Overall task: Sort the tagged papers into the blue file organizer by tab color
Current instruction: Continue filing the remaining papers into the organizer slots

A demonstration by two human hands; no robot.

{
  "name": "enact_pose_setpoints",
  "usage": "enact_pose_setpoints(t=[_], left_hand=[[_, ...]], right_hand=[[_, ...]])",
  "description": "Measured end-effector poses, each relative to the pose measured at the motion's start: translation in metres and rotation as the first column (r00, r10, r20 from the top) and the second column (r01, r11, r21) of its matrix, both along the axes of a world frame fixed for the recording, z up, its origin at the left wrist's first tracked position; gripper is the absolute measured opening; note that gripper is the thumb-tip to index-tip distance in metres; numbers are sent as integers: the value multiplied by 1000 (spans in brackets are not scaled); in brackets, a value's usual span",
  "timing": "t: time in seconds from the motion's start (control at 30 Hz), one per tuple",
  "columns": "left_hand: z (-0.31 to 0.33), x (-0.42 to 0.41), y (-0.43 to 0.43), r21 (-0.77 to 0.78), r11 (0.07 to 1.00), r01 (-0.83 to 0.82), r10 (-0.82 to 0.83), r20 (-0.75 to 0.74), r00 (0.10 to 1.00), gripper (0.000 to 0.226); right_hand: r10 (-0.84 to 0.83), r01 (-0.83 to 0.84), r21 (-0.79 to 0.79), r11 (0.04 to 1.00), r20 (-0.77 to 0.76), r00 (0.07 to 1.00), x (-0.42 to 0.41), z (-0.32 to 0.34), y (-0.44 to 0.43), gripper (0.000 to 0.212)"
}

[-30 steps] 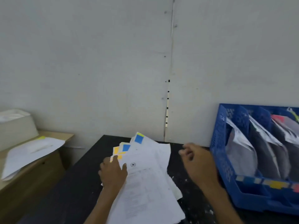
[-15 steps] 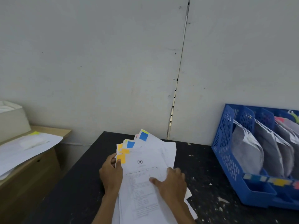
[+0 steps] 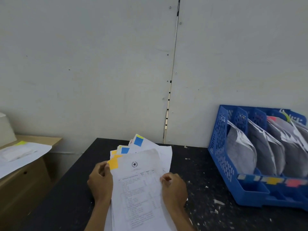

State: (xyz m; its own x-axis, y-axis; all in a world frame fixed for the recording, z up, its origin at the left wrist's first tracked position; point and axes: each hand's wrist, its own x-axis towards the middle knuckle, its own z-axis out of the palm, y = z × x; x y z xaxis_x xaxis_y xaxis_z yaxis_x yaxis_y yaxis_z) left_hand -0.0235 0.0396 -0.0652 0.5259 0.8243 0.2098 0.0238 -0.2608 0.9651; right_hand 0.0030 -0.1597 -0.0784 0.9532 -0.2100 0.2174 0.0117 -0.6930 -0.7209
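Tagged papers (image 3: 164, 152) fanned on worktop (image 3: 200, 164) btwn both hands, yellow tab (image 3: 113, 164) on top sheet (image 3: 140, 189). Left hand (image 3: 100, 182) curls round stack's edge; right hand (image 3: 173, 187) pinches top sheet's other edge. Organizer (image 3: 220, 147) well right of right hand. Risk: pinch lifts 2 sheets, one misfiled.

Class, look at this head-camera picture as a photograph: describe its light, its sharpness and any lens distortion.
Head view: light is soft and even, with no glare on the top sheet, whose print is too soft to read; the wall seam bows slightly, a wide-angle effect; the blue file organizer at the right edge looks smeared, its front labels blurred.
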Motion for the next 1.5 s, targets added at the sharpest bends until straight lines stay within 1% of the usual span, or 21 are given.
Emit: enact_pose_setpoints(t=[0.13, 0.23, 0.3, 0.4, 0.47, 0.5, 0.57, 0.63, 0.7, 0.77, 0.83, 0.87, 0.97, 1.03, 1.1, 1.13, 1.2, 1.23, 1.33, 1.4, 1.5], left_hand=[[2, -3, -4, 14, 1000, -18, 17, 44, 999, 18], [15, -8, -7, 18, 999, 45, -46, 108, 993, 11], [29, -11, -8, 4, 996, 93, -92, 190, 978, 10], [49, -4, -14, -54, 991, 126, -101, 334, 937, 16], [68, 7, -32, -92, 981, 172, -120, 412, 903, 26], [79, 12, -46, -84, 976, 203, -148, 432, 890, 27], [105, 24, -81, -62, 955, 291, -231, 465, 854, 25], [132, 36, -127, -6, 933, 359, -308, 504, 807, 25], [157, 47, -182, 56, 930, 364, -335, 538, 773, 38], [169, 49, -231, 115, 914, 388, -388, 525, 757, 38], [168, 45, -280, 164, 835, 525, -546, 364, 755, 18], [164, 46, -306, 153, 750, 643, -659, 253, 709, 11], [153, 62, -371, -53, 460, 886, -884, 71, 463, 31], [151, 87, -404, -196, 402, 895, -913, -13, 407, 61], [152, 114, -425, -282, 402, 871, -911, -25, 412, 82], [155, 124, -431, -348, 365, 863, -919, 12, 393, 88], [159, 148, -439, -478, 183, 859, -935, 184, 302, 91], [159, 161, -442, -481, 122, 868, -932, 245, 267, 83], [167, 185, -447, -429, 89, 899, -950, 234, 206, 91], [174, 194, -447, -408, 173, 896, -949, 175, 263, 100], [184, 193, -446, -320, 177, 931, -967, 118, 225, 78]], right_hand=[[-17, 10, 78, 997, 86, 996, -1, -4, -1, 10], [-3, -41, 246, 968, 176, 984, 0, 5, -3, 10], [113, -167, 421, 892, 151, 982, 0, 19, -8, 16], [453, -387, 644, 660, 69, 889, 2, 52, -30, 46], [593, -486, 649, 586, 65, 802, 2, 81, -55, 44], [604, -515, 600, 613, 64, 794, 2, 95, -71, 36], [539, -503, 499, 705, 83, 838, -1, 121, -102, 30], [369, -397, 412, 820, 150, 917, -9, 150, -141, 29], [135, -208, 269, 941, 266, 955, -22, 179, -188, 24], [-67, 10, 147, 989, 388, 919, -38, 202, -230, 20], [-230, 182, 146, 972, 481, 846, -52, 214, -264, 16], [-292, 243, 163, 956, 529, 797, -58, 217, -280, 20], [-399, 329, 233, 915, 635, 662, -68, 222, -311, 27], [-456, 335, 311, 890, 650, 608, -68, 222, -322, 26], [-488, 322, 367, 873, 629, 606, -65, 221, -327, 19], [-490, 304, 388, 870, 621, 611, -63, 221, -327, 17], [-478, 269, 402, 875, 633, 609, -58, 219, -326, 17], [-472, 269, 392, 880, 650, 595, -55, 218, -325, 17], [-466, 332, 336, 881, 733, 496, -32, 211, -320, 20], [-475, 332, 354, 874, 764, 437, -12, 203, -311, 25], [-466, 389, 315, 866, 792, 395, 20, 187, -300, 26]])
